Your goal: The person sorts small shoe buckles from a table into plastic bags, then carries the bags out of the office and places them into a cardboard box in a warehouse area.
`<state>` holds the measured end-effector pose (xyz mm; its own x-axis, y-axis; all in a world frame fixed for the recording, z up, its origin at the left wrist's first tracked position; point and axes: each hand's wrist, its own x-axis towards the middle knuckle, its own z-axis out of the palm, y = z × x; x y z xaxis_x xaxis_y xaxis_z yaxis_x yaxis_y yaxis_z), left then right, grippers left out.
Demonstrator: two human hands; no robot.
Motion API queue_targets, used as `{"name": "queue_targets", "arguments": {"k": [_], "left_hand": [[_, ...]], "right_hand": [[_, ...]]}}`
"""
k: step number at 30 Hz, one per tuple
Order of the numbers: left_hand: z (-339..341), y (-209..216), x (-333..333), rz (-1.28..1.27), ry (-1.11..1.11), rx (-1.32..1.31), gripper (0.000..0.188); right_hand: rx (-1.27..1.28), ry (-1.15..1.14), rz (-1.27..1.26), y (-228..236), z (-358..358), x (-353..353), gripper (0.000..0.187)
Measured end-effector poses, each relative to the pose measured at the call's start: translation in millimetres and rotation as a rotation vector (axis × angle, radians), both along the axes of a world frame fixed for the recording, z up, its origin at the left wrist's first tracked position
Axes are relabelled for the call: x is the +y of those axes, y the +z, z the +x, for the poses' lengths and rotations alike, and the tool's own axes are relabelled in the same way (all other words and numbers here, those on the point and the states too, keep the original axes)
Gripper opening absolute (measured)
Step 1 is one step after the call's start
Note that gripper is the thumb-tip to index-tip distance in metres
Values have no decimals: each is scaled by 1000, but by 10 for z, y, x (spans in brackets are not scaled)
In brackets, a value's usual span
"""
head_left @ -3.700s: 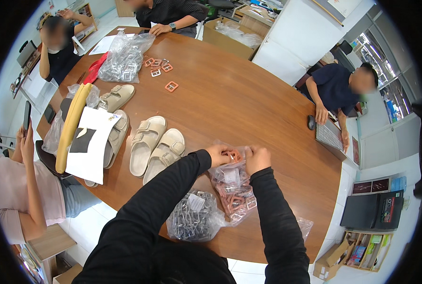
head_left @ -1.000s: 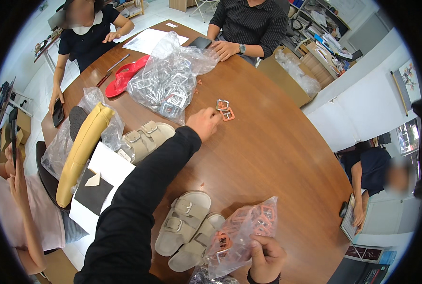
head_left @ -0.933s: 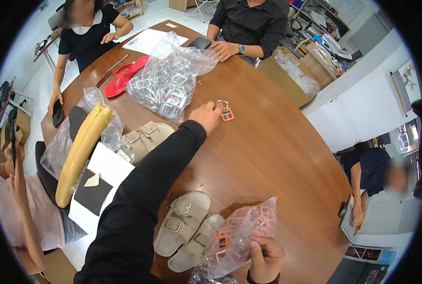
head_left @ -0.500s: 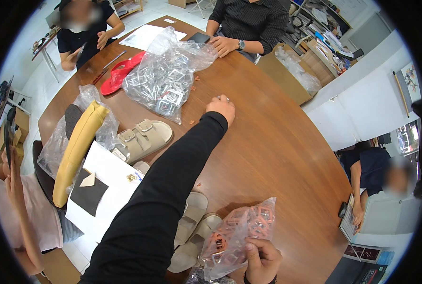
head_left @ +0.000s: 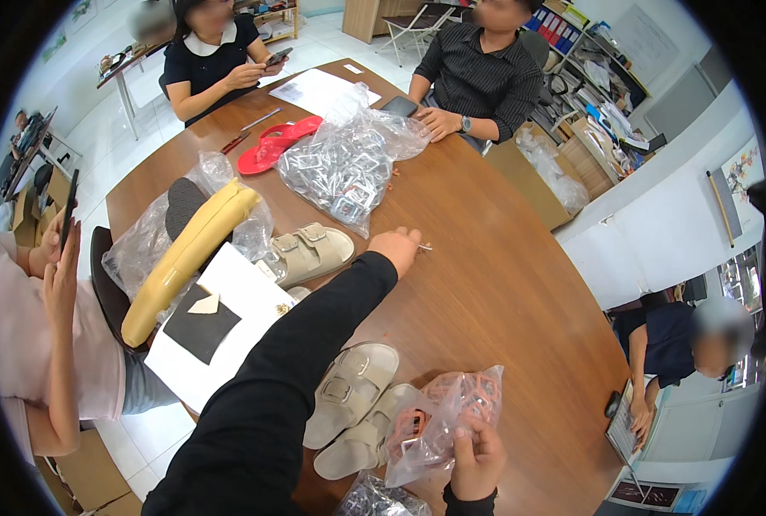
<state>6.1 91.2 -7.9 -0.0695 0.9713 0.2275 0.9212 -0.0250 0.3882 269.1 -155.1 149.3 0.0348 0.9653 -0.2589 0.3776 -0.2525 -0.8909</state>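
My left arm reaches across the wooden table, and my left hand [head_left: 397,249] is closed at the fingers. A small pale, shiny piece [head_left: 425,248] sticks out from its fingertips, too small to name. Just left of that hand stands a beige two-strap sandal [head_left: 311,253]. My right hand [head_left: 476,460], low in front, pinches the edge of a clear plastic bag [head_left: 430,427] of orange buckles [head_left: 460,394]. A pair of beige sandals [head_left: 355,384] lies beside this bag. Beyond my left hand rests a larger clear bag [head_left: 348,172] of silvery buckles.
Red flip-flops [head_left: 277,144] and a phone [head_left: 400,106] lie toward the far side. At left are a yellow padded roll [head_left: 189,267], white paper [head_left: 169,364] and a dark square [head_left: 200,331]. Several people sit or stand around the table [head_left: 520,284]. Another bag [head_left: 378,497] is at the near edge.
The view has shifted. My left hand has drawn back toward the sandal, and a small shiny piece now shows at its fingertips. My right hand still pinches the bag.
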Motion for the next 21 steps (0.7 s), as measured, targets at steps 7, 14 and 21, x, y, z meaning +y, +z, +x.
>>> {"name": "queue_targets", "arguments": {"k": [7,14,21], "left_hand": [[-220,-102,-561,28,279,-764,33],[-348,153,-1225,-127,156,-1542,21],[-132,952,-2188,-463,-183,-1713,29]], "right_hand": [[228,29,57,-136,-89,-190,52],[-40,26,210,-30,-147,-333,49],[-168,343,510,147,-651,521,22]]}}
